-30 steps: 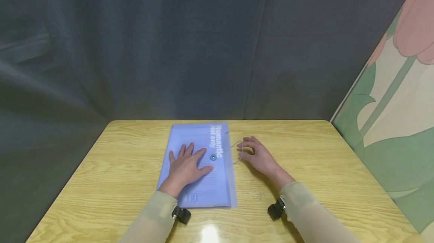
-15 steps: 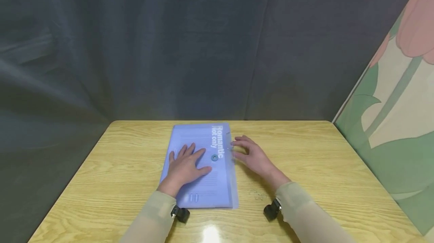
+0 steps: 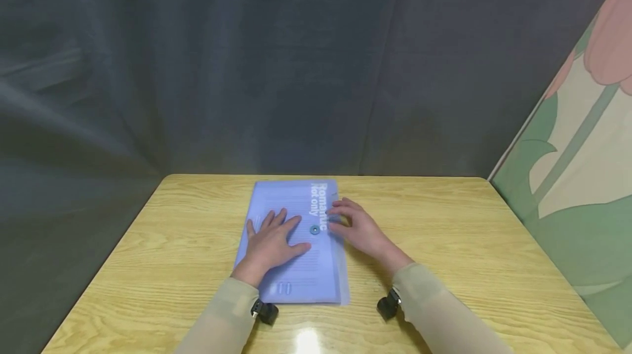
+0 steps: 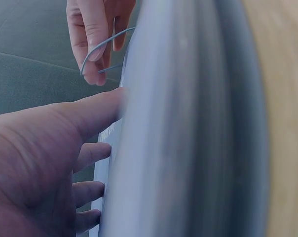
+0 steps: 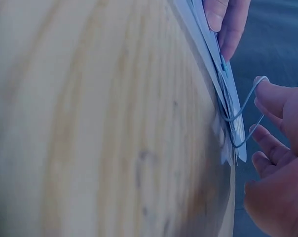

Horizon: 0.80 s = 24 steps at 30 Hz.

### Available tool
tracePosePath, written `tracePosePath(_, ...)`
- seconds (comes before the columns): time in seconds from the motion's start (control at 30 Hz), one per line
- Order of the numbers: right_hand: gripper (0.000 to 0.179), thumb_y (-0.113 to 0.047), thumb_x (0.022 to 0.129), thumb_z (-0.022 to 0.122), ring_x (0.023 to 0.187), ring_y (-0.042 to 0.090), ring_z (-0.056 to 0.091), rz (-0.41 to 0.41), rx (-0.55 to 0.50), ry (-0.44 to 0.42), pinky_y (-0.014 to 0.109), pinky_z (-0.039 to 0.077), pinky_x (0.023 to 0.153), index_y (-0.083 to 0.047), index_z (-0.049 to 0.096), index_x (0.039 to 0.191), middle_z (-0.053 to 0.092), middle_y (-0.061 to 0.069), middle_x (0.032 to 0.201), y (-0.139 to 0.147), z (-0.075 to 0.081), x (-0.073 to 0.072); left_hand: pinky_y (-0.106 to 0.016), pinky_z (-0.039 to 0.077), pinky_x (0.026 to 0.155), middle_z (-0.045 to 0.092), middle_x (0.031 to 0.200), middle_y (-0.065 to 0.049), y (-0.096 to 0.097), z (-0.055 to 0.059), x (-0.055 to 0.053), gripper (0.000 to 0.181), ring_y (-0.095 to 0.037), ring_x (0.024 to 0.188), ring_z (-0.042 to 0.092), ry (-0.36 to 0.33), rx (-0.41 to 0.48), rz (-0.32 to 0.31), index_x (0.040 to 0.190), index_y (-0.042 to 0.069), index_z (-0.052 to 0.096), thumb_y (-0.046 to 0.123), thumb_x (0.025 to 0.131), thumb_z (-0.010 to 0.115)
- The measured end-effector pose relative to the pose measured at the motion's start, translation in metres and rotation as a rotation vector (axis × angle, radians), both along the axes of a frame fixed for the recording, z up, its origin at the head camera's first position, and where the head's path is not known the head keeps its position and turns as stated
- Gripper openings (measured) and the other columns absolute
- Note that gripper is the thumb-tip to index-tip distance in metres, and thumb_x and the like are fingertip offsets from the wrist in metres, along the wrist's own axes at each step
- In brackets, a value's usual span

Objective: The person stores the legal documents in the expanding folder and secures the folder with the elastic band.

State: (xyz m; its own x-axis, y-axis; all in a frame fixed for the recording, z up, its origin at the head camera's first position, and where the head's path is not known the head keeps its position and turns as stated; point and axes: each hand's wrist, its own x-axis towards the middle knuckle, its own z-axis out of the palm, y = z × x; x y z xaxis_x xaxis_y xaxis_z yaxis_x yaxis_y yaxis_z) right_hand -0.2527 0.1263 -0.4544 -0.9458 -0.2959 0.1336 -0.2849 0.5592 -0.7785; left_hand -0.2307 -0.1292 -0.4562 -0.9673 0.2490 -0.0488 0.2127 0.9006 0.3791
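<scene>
A translucent blue-purple document folder (image 3: 296,280) lies on the table, with white lettering along its right side and a round blue button (image 3: 315,229) on its front. Papers show through the plastic. My left hand (image 3: 270,242) rests flat on it, fingers spread, thumb pointing toward the button. Over the folder's right edge, my right hand (image 3: 361,230) holds a thin elastic cord (image 5: 245,102) between thumb and fingers. The cord forms a raised loop coming off that edge, also plain in the left wrist view. The right fingertips are just right of the button.
The wooden table (image 3: 444,266) extends around the folder on both sides. A dark curtain (image 3: 276,68) hangs behind its far edge. On the right stands a panel (image 3: 582,195) printed with tulips. Each wrist wears a small black camera (image 3: 387,305).
My right hand has moved left with the cord, from outside the folder's right edge to over it, close to the button. My left hand keeps its place on the folder.
</scene>
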Motion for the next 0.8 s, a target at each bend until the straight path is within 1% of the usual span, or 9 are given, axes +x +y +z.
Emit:
tracePosePath(0.13, 0.029, -0.009, 0.102, 0.079, 0.160, 0.045, 0.033, 0.021, 0.014, 0.016, 0.061, 0.026, 0.128, -0.005, 0.077, 0.131, 0.056, 0.020, 0.158, -0.006, -0.002, -0.001, -0.084, 0.003, 0.120, 0.036, 0.176, -0.016, 0.000, 0.001, 0.001, 0.080, -0.045, 0.164, 0.024, 0.003, 0.001, -0.002, 0.163, 0.024, 0.056, 0.065, 0.097, 0.074)
tracePosePath(0.23, 0.027, -0.009, 0.101, 0.080, 0.155, 0.044, 0.042, 0.037, 0.037, 0.031, 0.061, 0.030, 0.127, -0.006, 0.078, 0.127, 0.058, 0.019, 0.155, -0.011, -0.003, -0.002, -0.084, 0.004, 0.120, 0.036, 0.175, -0.016, 0.001, 0.002, 0.001, 0.080, -0.045, 0.164, 0.025, 0.004, 0.000, -0.002, 0.163, 0.024, 0.056, 0.065, 0.097, 0.074)
tracePosePath(0.33, 0.023, -0.008, 0.101, 0.080, 0.148, 0.041, 0.050, 0.059, 0.060, 0.045, 0.061, 0.028, 0.128, -0.007, 0.078, 0.123, 0.064, 0.015, 0.148, -0.014, -0.003, -0.003, -0.084, 0.005, 0.120, 0.037, 0.175, -0.016, 0.001, 0.002, 0.002, 0.080, -0.045, 0.163, 0.026, 0.007, -0.001, -0.003, 0.162, 0.023, 0.056, 0.064, 0.097, 0.074)
tracePosePath(0.37, 0.021, -0.007, 0.100, 0.080, 0.146, 0.040, 0.053, 0.068, 0.068, 0.047, 0.061, 0.025, 0.129, -0.007, 0.078, 0.122, 0.065, 0.014, 0.146, -0.016, -0.003, -0.003, -0.084, 0.005, 0.120, 0.037, 0.175, -0.016, 0.001, 0.003, 0.002, 0.080, -0.045, 0.163, 0.026, 0.008, -0.002, -0.003, 0.163, 0.023, 0.056, 0.065, 0.097, 0.074)
tracePosePath(0.47, 0.016, -0.006, 0.100, 0.080, 0.143, 0.038, 0.057, 0.089, 0.091, 0.047, 0.060, 0.017, 0.131, -0.008, 0.077, 0.116, 0.070, 0.012, 0.139, -0.019, -0.002, -0.004, -0.085, 0.006, 0.120, 0.038, 0.175, -0.016, 0.001, 0.003, 0.002, 0.080, -0.045, 0.163, 0.027, 0.012, -0.005, -0.004, 0.162, 0.023, 0.056, 0.065, 0.096, 0.074)
tracePosePath(0.53, 0.015, -0.005, 0.099, 0.080, 0.141, 0.038, 0.058, 0.092, 0.105, 0.042, 0.059, 0.016, 0.132, -0.009, 0.076, 0.113, 0.071, 0.011, 0.135, -0.021, 0.000, -0.004, -0.085, 0.006, 0.119, 0.038, 0.174, -0.016, 0.001, 0.003, 0.002, 0.080, -0.046, 0.163, 0.027, 0.015, -0.004, -0.005, 0.162, 0.023, 0.057, 0.065, 0.096, 0.074)
tracePosePath(0.57, 0.015, -0.006, 0.098, 0.081, 0.140, 0.038, 0.058, 0.093, 0.119, 0.047, 0.059, 0.013, 0.132, -0.009, 0.076, 0.112, 0.072, 0.011, 0.133, -0.022, 0.000, -0.004, -0.085, 0.006, 0.119, 0.038, 0.174, -0.017, 0.001, 0.003, 0.002, 0.080, -0.046, 0.163, 0.027, 0.017, -0.003, -0.005, 0.162, 0.023, 0.057, 0.065, 0.096, 0.075)
tracePosePath(0.67, 0.015, -0.006, 0.097, 0.082, 0.135, 0.038, 0.061, 0.092, 0.159, 0.074, 0.062, 0.015, 0.131, -0.010, 0.074, 0.109, 0.074, 0.010, 0.127, -0.023, 0.002, -0.005, -0.085, 0.006, 0.119, 0.038, 0.174, -0.017, 0.001, 0.002, 0.001, 0.079, -0.046, 0.163, 0.027, 0.017, -0.001, -0.004, 0.162, 0.023, 0.057, 0.064, 0.096, 0.075)
tracePosePath(0.8, 0.016, -0.008, 0.096, 0.083, 0.133, 0.037, 0.061, 0.102, 0.206, 0.100, 0.065, 0.016, 0.130, -0.011, 0.074, 0.108, 0.075, 0.008, 0.124, -0.025, 0.002, -0.006, -0.085, 0.006, 0.120, 0.038, 0.174, -0.017, 0.001, 0.001, 0.001, 0.079, -0.046, 0.163, 0.026, 0.014, -0.002, -0.004, 0.162, 0.023, 0.057, 0.064, 0.097, 0.074)
